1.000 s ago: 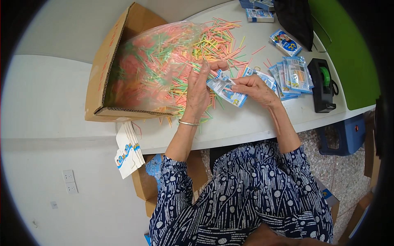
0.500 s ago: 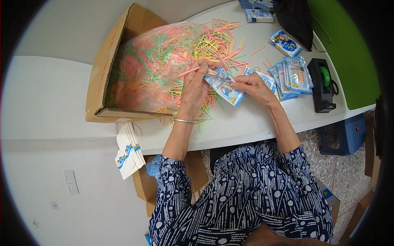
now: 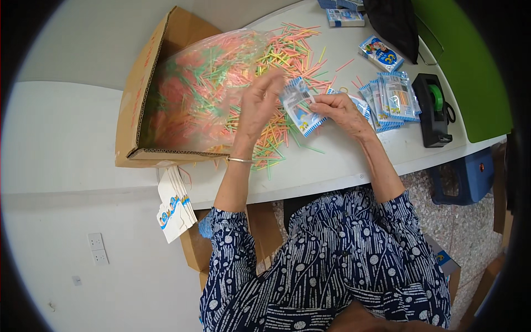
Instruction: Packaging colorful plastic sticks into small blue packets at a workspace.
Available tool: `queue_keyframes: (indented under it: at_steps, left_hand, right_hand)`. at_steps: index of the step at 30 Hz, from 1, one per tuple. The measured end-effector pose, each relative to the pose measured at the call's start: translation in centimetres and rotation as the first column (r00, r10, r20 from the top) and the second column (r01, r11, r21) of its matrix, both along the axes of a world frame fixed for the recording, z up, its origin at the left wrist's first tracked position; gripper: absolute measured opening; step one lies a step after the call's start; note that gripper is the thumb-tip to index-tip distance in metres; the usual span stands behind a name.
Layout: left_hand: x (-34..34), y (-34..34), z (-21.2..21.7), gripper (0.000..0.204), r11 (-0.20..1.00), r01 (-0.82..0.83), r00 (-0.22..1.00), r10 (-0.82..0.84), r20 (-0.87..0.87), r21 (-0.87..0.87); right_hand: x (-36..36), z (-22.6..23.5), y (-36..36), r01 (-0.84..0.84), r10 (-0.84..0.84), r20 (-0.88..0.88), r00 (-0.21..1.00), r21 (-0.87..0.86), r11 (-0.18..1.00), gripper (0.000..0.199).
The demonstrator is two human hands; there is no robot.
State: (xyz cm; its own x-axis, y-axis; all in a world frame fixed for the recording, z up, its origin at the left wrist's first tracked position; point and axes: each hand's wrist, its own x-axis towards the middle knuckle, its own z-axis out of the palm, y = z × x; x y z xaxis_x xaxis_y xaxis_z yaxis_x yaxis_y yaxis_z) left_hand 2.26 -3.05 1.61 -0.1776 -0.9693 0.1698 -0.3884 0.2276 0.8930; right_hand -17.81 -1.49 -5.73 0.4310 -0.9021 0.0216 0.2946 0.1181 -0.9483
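Overhead, the right hand [image 3: 338, 110] pinches a small blue-and-white packet [image 3: 301, 106] above the white table [image 3: 332, 166], its long axis slanting from upper left to lower right. The left hand [image 3: 257, 108] hovers loosely open beside it, over loose coloured sticks [image 3: 276, 141]. A cardboard box [image 3: 138, 105] lies left; speckled floor [image 3: 453, 210] shows below.

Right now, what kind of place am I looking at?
Probably a small hand-packing workshop: a cardboard box of loose coloured sticks, a stack of filled packets and a tape dispenser share the white table.
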Motion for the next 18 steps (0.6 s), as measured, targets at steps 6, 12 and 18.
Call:
queue_keyframes:
  at_steps: [6,12,18]
  left_hand:
    - [-0.4,0.8,-0.6,0.032,0.967,0.229,0.970,-0.218,-0.108,0.110]
    - [-1.8,2.0,0.5,0.040,0.973,0.220,0.968,-0.209,-0.140,0.065]
    - [-2.1,2.0,0.1,0.049,0.946,0.283,0.948,-0.250,-0.198,0.156]
  right_hand:
    - [-0.5,0.9,0.4,-0.026,0.025,-0.072,0.997,-0.014,1.000,0.021]
    - [-0.2,1.4,0.8,-0.039,0.040,0.049,0.998,-0.003,0.999,0.021]
    - [-0.9,0.5,0.7,-0.093,0.094,-0.063,0.994,0.024,0.995,0.025]
